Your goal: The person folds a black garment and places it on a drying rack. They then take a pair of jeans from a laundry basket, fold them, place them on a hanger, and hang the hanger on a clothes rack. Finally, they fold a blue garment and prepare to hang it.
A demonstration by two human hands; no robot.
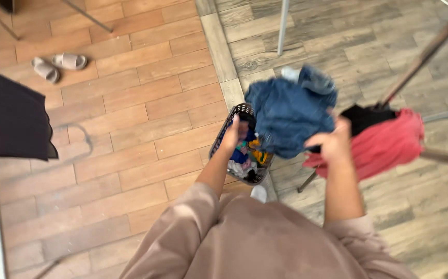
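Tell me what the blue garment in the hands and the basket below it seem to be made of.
The blue garment looks like denim or heavy cotton, matte: mottled blue, thick bunched folds; motion blur leaves it open. The basket appears to be dark moulded plastic, its rim pierced in a lattice.

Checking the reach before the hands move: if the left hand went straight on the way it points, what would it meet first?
The left hand points forward at the blue garment it seems to grip already; just below lies the dark laundry basket. Motion blur leaves depth unclear.
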